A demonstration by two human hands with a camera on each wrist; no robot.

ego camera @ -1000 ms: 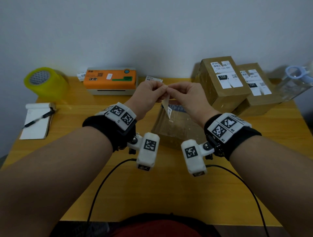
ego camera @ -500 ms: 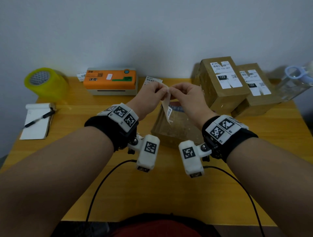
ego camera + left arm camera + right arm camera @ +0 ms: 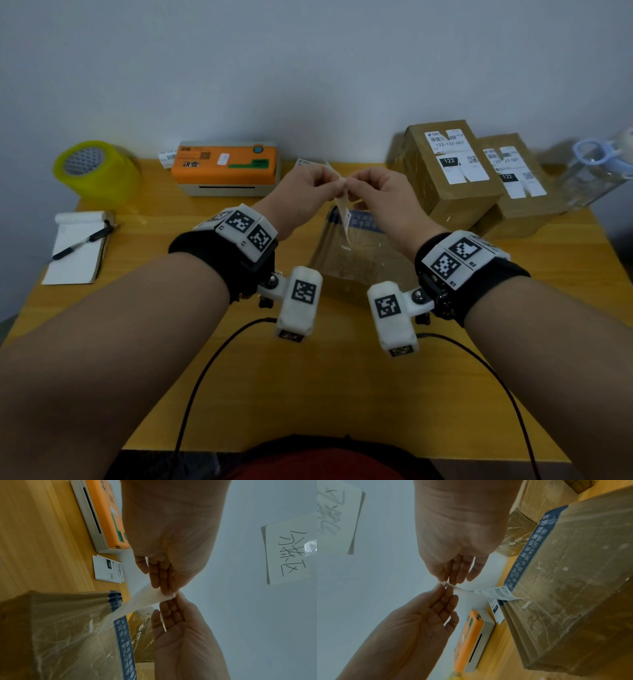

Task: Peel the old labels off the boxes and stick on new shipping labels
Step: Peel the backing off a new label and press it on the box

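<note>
A white printed label hangs edge-on above the taped brown box in the middle of the table. My left hand and right hand both pinch its top end, fingertips nearly meeting. In the left wrist view the label runs from the fingers down toward the box. The right wrist view shows its barcode side over the box's blue-taped edge. White paper scraps cling to the box's top. Two labelled boxes stand at the back right.
An orange label printer sits at the back, with a small stack of labels beside it. A yellow tape roll and a notepad with pen are on the left. A clear bottle stands far right.
Both hands keep pinching the label's top end and have drifted slightly right. The hanging strip has swung a little; the box has not moved.
</note>
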